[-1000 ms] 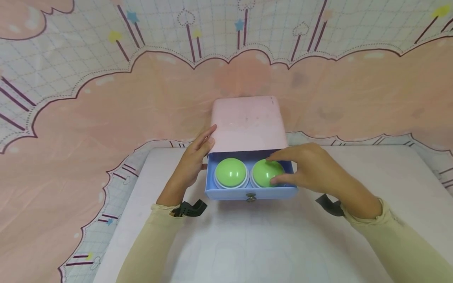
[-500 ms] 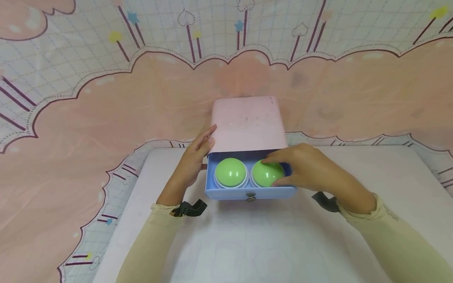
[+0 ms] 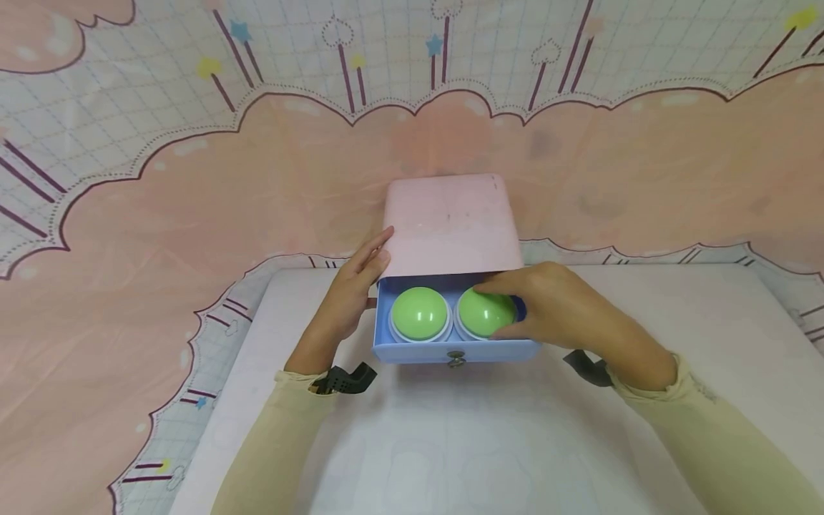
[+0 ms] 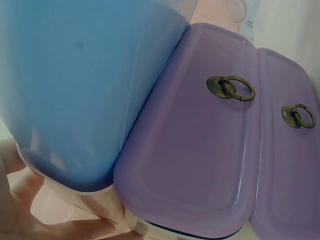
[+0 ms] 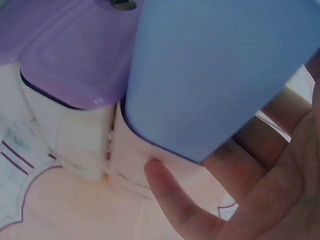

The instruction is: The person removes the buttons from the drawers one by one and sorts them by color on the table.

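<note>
A small pink drawer cabinet (image 3: 450, 225) stands at the back of the white table, its top blue drawer (image 3: 412, 352) pulled out. Two round pots with glossy green domed lids and pale rims sit side by side inside: a left pot (image 3: 420, 315) and a right pot (image 3: 483, 316). My left hand (image 3: 344, 300) rests against the cabinet's left side, fingers extended. With thumb and forefinger, my right hand (image 3: 556, 307) pinches the right pot's lid from opposite sides. Its other fingers lie outside the drawer; one fingertip (image 5: 155, 167) touches the cabinet's pink side.
Below the open drawer are closed purple drawers (image 4: 190, 130) with brass ring pulls (image 4: 240, 89). The white tabletop (image 3: 450, 443) spreads in front of the cabinet. A patterned peach cloth (image 3: 309, 179) hangs behind it.
My right hand has shifted slightly left, its forefinger moving farther over the right pot's lid and its thumb closer against the rim. My left hand and the cabinet stay put.
</note>
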`<state>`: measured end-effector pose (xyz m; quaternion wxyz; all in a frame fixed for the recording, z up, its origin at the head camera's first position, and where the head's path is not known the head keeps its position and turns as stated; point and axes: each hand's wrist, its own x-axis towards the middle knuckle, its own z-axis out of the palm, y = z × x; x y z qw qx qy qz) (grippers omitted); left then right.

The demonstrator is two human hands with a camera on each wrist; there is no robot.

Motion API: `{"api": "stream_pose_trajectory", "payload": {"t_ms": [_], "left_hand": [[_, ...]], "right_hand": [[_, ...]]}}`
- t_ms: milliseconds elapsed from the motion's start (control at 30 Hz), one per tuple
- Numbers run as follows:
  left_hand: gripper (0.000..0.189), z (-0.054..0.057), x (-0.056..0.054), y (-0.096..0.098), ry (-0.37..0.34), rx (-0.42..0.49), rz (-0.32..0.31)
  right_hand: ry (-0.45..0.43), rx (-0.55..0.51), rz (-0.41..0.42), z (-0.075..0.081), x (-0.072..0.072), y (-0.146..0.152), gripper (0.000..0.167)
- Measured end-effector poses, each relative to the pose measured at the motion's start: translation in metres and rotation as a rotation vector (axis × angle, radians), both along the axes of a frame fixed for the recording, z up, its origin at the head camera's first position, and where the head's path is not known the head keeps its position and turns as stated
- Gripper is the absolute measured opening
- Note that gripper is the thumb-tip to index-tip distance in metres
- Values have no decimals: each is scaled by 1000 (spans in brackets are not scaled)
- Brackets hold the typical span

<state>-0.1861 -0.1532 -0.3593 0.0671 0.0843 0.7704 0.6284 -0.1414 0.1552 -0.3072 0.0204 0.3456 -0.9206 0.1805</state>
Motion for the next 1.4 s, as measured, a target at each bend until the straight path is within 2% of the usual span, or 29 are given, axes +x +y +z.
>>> {"api": "stream_pose_trajectory", "payload": {"t_ms": [300,533,800,1067,1200,1400], "left_hand": [[49,-1,-1,1,-10,0,-2],[49,0,-1,2,-10,-5,-2],[49,1,-1,2,-20,13,-5],[49,4,0,3,-9,-1,-6],[50,3,0,2,-3,-14,-1],[50,4,1,2,-9,-10,1]], "right_hand": [[29,-14,-37,-3,0,1,60],[9,-2,-111,7,7,3,61],[-7,-73,-201,20,21,3,63],[49,-119,-243,31,31,1,63],[99,-160,-243,32,33,2,63],[146,-166,-245,34,36,9,64]]}}
